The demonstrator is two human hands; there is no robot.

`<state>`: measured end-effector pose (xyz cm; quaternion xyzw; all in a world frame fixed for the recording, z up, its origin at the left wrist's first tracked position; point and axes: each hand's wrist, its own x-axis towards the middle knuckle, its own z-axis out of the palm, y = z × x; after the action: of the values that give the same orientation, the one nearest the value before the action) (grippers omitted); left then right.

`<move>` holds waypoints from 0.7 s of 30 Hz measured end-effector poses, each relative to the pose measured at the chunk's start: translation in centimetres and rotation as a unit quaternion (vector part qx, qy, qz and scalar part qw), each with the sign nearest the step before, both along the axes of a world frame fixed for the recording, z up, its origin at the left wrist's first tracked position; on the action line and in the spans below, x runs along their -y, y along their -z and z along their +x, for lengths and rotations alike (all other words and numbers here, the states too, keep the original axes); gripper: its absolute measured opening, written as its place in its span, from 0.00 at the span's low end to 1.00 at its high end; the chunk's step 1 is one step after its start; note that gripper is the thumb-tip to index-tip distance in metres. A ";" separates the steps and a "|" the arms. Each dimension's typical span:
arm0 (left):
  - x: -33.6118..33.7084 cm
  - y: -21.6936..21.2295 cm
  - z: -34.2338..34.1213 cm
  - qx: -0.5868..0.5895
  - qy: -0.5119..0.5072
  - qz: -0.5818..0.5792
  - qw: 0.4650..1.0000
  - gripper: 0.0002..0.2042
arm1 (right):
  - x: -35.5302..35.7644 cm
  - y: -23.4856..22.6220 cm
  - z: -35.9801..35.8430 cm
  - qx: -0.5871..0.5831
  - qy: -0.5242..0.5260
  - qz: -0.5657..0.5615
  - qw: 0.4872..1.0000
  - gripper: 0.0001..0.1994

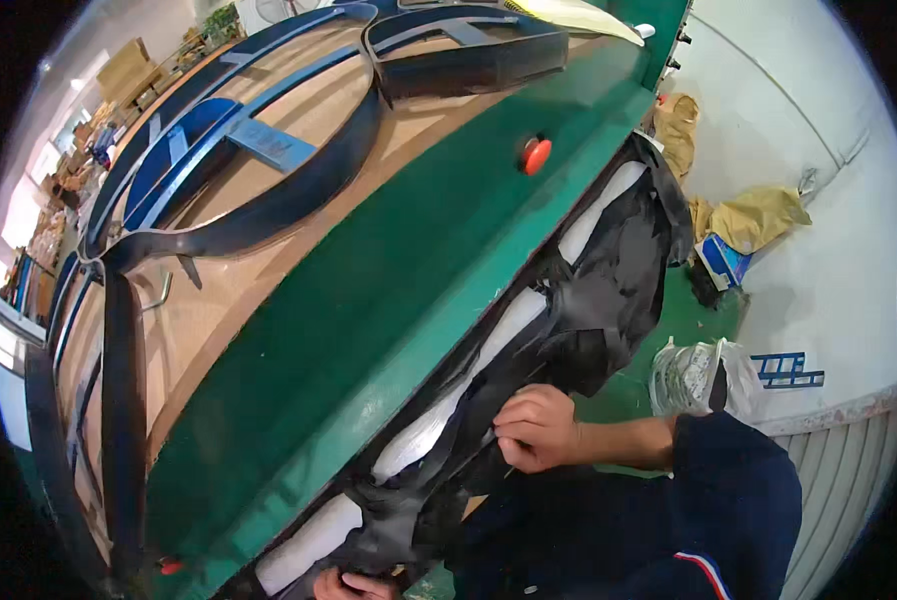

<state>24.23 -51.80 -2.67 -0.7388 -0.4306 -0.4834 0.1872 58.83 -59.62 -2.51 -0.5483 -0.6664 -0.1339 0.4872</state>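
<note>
Black sheet material point(608, 310), thin and crumpled, hangs along the front edge of a green machine table point(388, 290). White strips point(418, 435) show in a row through gaps in it. My right hand point(536, 428) is closed on the sheet's near edge, its fingers curled in a pinch. Lower down, at the bottom of the picture, my left hand point(356, 585) is partly cut off. Its thumb and fingers are bent around the lower part of the same black sheet, just beside the lowest white strip.
Cutting dies with dark steel walls and blue braces point(273, 145) lie on a tan board point(218, 320). A red button point(536, 155) sits on the green front, and a hex key point(160, 292) lies by the dies. Yellow bags point(758, 220) and a white sack point(683, 375) stand right.
</note>
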 end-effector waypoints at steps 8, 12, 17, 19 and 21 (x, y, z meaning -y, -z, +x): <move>-1.3 3.9 -1.5 0.029 -0.009 -0.075 0.997 0.09 | -1.0 -0.8 -0.1 -0.038 0.042 -0.024 0.998 0.05; -0.2 3.5 -2.5 0.019 0.020 -0.096 0.995 0.10 | 0.9 -1.4 -0.2 -0.037 -0.023 -0.036 0.998 0.04; 0.7 2.4 -3.8 0.014 0.071 -0.136 0.988 0.14 | 3.4 -3.0 -0.8 0.009 -0.019 -0.042 0.999 0.05; 0.2 1.4 -3.6 0.018 0.118 -0.148 0.982 0.14 | 3.6 -4.3 -0.8 0.019 -0.012 -0.026 0.999 0.06; -0.6 0.0 -4.2 0.035 0.139 -0.144 0.979 0.15 | 2.6 -5.6 -0.5 0.024 -0.005 -0.004 1.000 0.06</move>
<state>20.02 -51.20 -2.66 -0.7929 -0.3956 -0.4634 -0.0054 58.35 -62.19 3.05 -0.5437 -0.6812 -0.1423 0.4692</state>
